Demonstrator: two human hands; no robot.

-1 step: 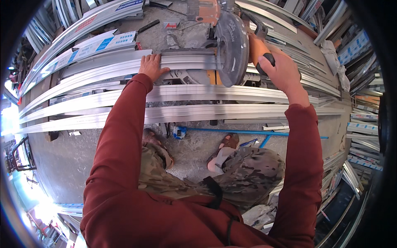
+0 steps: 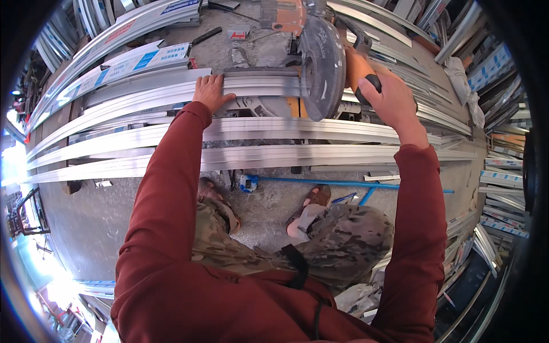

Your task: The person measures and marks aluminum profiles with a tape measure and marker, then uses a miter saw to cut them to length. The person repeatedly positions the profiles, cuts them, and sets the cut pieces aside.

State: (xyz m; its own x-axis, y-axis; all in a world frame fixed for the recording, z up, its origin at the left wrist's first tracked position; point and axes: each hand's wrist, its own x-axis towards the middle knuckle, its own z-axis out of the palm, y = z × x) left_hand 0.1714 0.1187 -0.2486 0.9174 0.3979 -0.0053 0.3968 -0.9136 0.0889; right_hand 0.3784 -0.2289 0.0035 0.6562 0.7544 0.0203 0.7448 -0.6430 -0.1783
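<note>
My left hand [image 2: 211,93] presses down over a silvery aluminium profile [image 2: 260,86], its fingers reaching across to the far edge and its thumb pointing right. The profile runs to the round, dark guard of a chop saw [image 2: 323,71], whose blade edge is hidden or blurred. My right hand [image 2: 391,98] is wrapped round the saw's orange and black handle [image 2: 359,73]. Between my hands and my feet, more long aluminium profiles [image 2: 257,130] lie crosswise, apart from the one under my left hand.
A blue and white tape measure [image 2: 249,183] and a thin blue rod [image 2: 343,183] lie on the floor by my shoes. Profiles with blue and white film [image 2: 134,62] are stacked far left. Racked profiles [image 2: 504,175] stand at right. A small red and grey box [image 2: 238,32] sits beyond the saw.
The saw's guard and handle have shifted very slightly, with my right hand still on the handle. My left hand and the profile stay practically in place.
</note>
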